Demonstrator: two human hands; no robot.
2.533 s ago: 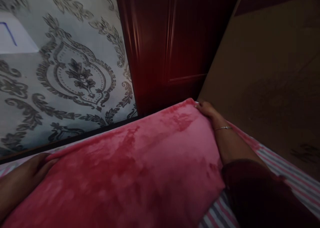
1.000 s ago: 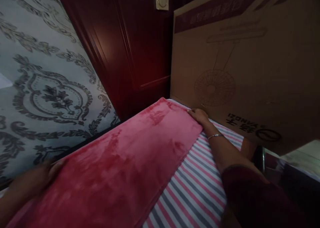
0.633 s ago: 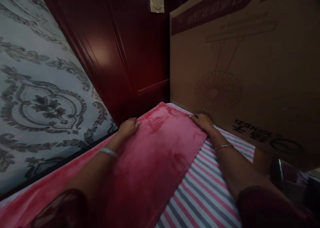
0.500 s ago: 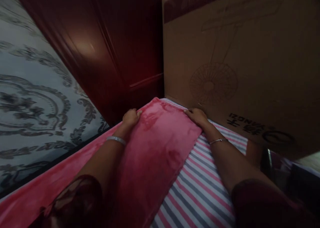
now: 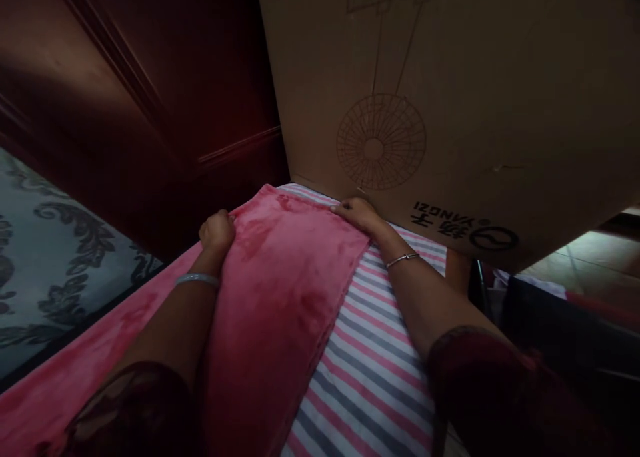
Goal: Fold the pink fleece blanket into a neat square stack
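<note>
A pink plush blanket (image 5: 280, 277) with darker red patches lies spread over a striped sheet (image 5: 360, 350) in white, grey and pink. My left hand (image 5: 219, 231), with a pale bangle on its wrist, is closed on the blanket's left edge near the far end. At the far right corner, my right hand (image 5: 357, 213) grips the blanket's edge between thumb and fingers; a thin metal bracelet circles that wrist. Between the two hands the fabric lies mostly flat, its far left corner pointing away from me. Some fingertips are hidden.
A large cardboard box (image 5: 465, 110) printed with a fan stands right behind the far end. Dark red panelling (image 5: 150, 110) rises at the left, next to patterned wallpaper (image 5: 55, 257). Dark items and floor tiles (image 5: 590, 263) show at the right.
The view has swung right and down, so everything sits further left and more tiled floor shows. My left hand has curled tighter at the blanket's edge; my right hand stays at its corner.
</note>
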